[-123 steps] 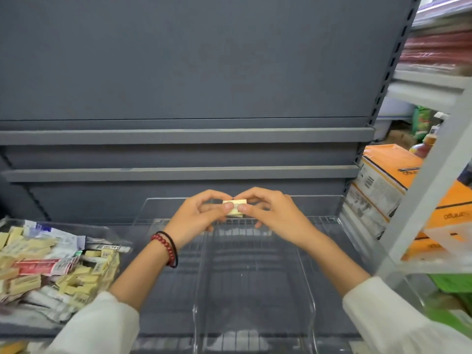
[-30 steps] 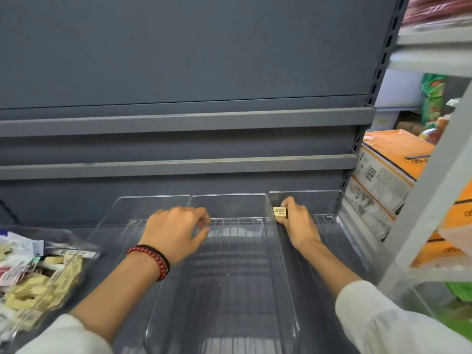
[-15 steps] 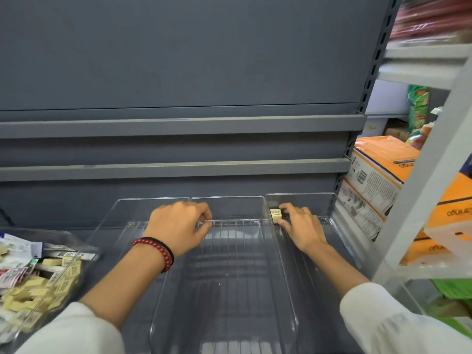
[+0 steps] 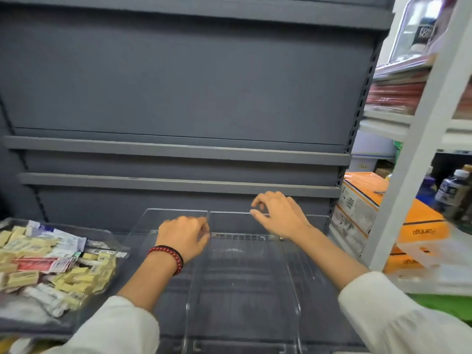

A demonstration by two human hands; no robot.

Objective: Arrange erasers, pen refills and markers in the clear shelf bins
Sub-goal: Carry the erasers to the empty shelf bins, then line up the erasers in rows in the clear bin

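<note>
Erasers (image 4: 63,274) are lying heaped in the tray (image 4: 112,235) at left, beside the clear bins (image 4: 242,290). The left hand (image 4: 182,238) is curling its fingers at the bins' back wall; I cannot tell whether it is gripping. The right hand (image 4: 281,217) is hovering over the back rim, fingers loosely apart, holding nothing.

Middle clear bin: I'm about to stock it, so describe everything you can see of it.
The middle clear bin is a long, open-topped tray of transparent plastic, level on the wire shelf between the left neighbour bin and right neighbour bin. Nothing shows inside it. The left hand curls round its rear left corner; the open right hand is by its rear right corner, contact unclear.
</note>
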